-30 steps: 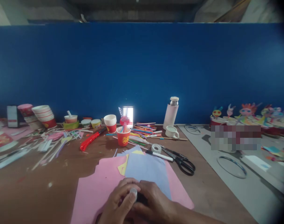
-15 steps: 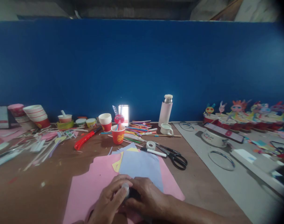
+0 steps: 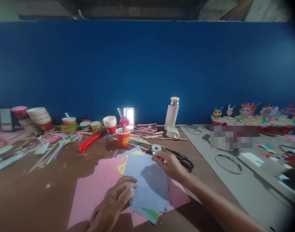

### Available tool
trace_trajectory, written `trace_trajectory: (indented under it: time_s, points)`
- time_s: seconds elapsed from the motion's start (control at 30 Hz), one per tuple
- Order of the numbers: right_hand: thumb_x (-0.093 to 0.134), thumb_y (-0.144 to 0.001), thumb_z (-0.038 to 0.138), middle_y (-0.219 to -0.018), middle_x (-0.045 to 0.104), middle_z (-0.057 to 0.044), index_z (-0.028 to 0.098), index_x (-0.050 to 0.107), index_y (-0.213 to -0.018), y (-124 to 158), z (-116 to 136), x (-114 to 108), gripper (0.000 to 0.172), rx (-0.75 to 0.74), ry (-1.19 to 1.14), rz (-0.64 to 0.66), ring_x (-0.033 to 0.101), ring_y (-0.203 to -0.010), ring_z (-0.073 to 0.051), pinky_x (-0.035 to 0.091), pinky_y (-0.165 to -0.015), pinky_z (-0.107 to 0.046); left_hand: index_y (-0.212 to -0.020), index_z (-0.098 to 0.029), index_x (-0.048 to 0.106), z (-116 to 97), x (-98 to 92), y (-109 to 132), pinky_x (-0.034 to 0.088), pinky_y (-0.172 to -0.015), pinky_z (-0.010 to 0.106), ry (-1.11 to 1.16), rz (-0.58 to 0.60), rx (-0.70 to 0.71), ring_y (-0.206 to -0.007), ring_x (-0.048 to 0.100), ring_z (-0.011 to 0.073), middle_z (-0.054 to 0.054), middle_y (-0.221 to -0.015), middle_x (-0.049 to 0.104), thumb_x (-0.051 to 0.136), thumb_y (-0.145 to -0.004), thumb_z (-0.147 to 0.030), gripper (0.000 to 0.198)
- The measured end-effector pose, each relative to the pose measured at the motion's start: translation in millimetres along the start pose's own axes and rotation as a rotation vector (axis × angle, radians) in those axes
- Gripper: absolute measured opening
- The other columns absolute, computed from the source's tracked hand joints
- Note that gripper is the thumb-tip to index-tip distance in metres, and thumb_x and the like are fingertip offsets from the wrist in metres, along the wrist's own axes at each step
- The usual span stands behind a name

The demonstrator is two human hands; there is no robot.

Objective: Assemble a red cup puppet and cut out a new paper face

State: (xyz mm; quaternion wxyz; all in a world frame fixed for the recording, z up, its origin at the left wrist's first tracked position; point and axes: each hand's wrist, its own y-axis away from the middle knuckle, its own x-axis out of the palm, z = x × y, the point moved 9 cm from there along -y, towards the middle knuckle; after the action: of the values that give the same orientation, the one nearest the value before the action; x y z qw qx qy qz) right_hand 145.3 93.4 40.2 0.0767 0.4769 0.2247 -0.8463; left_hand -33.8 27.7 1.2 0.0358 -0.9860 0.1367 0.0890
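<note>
My left hand (image 3: 115,196) is wrapped around a small clear cylinder (image 3: 130,192), its thumb pressed on the side; I cannot make out exactly what it is. Beneath lie a blue paper sheet (image 3: 147,174), a larger pink sheet (image 3: 89,190) and a bit of yellow paper (image 3: 122,168). Paper scraps with a green piece (image 3: 152,213) stick out at the near edge. Farther right, my right hand (image 3: 170,166) has its fingertips pinched at the white marker, whose black cap (image 3: 149,152) shows; the hand covers most of its body.
Black scissors (image 3: 186,163) and a tape roll (image 3: 156,148) lie just beyond my right hand. Behind stand a red paper cup (image 3: 122,139), a pink flask (image 3: 172,114) and a small mug (image 3: 173,132). A red utility knife (image 3: 89,142) and paper strips lie leftward; decorated cups (image 3: 218,120) stand right.
My right hand has left my left hand and moved up and right to the marker. My left hand keeps its hold on the clear cylinder; paper scraps below are uncovered.
</note>
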Motion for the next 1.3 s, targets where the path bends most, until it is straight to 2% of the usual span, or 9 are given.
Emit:
trace_trajectory:
  time_s: [0.2,0.37,0.5,0.63,0.83,0.97,1.1,1.23,1.3]
  points:
    - [0.046,-0.085,0.026,-0.084,0.068,-0.007,0.018,0.067,-0.078,-17,-97,-32,0.024,0.310,0.289,-0.029,0.061,-0.082,-0.022,0.040,-0.065,-0.027,-0.085,-0.017,0.067,-2,1.0,1,0.044,-0.086,0.029,0.006,0.016,-0.003,-0.108,0.048,0.0251,0.011,-0.109,0.058,0.048,-0.081,-0.046,0.035]
    - [0.053,-0.084,0.032,-0.087,0.065,-0.005,0.014,0.063,-0.082,-20,-115,-23,0.020,0.345,0.364,0.014,0.059,-0.084,-0.019,0.043,-0.074,-0.034,-0.089,-0.017,0.066,2,2.7,4,0.049,-0.075,0.029,0.055,0.020,-0.053,-0.106,0.049,0.0253,0.011,-0.114,0.054,0.047,-0.082,-0.046,0.036]
    - [0.050,-0.084,0.023,-0.086,0.067,-0.009,0.015,0.062,-0.079,-17,-115,-27,0.015,0.343,0.350,-0.028,0.060,-0.084,-0.021,0.040,-0.070,-0.030,-0.087,-0.016,0.066,-1,3.2,2,0.048,-0.079,0.030,0.052,0.022,-0.015,-0.105,0.049,0.0253,0.011,-0.110,0.055,0.047,-0.082,-0.046,0.035]
    - [0.045,-0.085,0.025,-0.083,0.068,-0.007,0.019,0.059,-0.091,-8,-110,-43,0.017,0.324,0.263,-0.107,0.062,-0.078,-0.023,0.037,-0.063,-0.028,-0.086,-0.016,0.066,-4,2.6,1,0.047,-0.078,0.029,0.048,0.015,0.005,-0.102,0.051,0.0242,0.011,-0.106,0.057,0.047,-0.083,-0.044,0.034]
    - [0.036,-0.090,0.030,-0.086,0.063,-0.004,0.020,0.052,-0.103,2,-60,-45,0.023,0.193,-0.036,-0.161,0.058,-0.074,-0.018,0.039,-0.064,-0.026,-0.088,-0.015,0.066,-9,1.0,4,0.045,-0.081,0.028,-0.012,0.012,0.056,-0.100,0.052,0.0231,0.010,-0.103,0.059,0.045,-0.084,-0.042,0.033]
    - [0.035,-0.090,0.038,-0.068,0.056,0.001,0.018,0.058,-0.087,2,-28,-21,0.030,0.131,-0.268,-0.086,0.052,-0.062,-0.013,0.038,-0.056,-0.022,-0.093,-0.014,0.065,-9,0.0,5,0.045,-0.082,0.029,-0.029,0.015,0.058,-0.100,0.052,0.0232,0.011,-0.104,0.059,0.044,-0.086,-0.041,0.036]
    - [0.035,-0.090,0.040,-0.059,0.048,0.002,0.016,0.060,-0.080,2,-17,-2,0.036,0.119,-0.452,-0.015,0.046,-0.055,-0.012,0.036,-0.051,-0.022,-0.099,-0.013,0.064,-13,-0.2,6,0.045,-0.080,0.028,-0.038,0.022,0.083,-0.096,0.054,0.0222,0.011,-0.104,0.058,0.041,-0.085,-0.046,0.043]
    - [0.042,-0.086,0.043,-0.061,0.045,0.002,0.016,0.060,-0.071,6,-11,-9,0.035,0.114,-0.557,-0.034,0.043,-0.059,-0.012,0.034,-0.054,-0.022,-0.101,-0.013,0.061,-12,-2.9,6,0.046,-0.075,0.027,0.006,0.002,0.054,-0.083,0.055,0.0176,0.009,-0.104,0.056,0.036,-0.087,-0.048,0.046]
    - [0.044,-0.085,0.044,-0.060,0.044,0.003,0.017,0.059,-0.069,9,-4,-16,0.035,0.122,-0.592,-0.047,0.041,-0.057,-0.012,0.033,-0.053,-0.022,-0.101,-0.014,0.061,-16,-10.3,8,0.045,-0.075,0.027,-0.016,-0.069,0.093,-0.080,0.055,0.0168,0.009,-0.103,0.057,0.034,-0.088,-0.046,0.044]
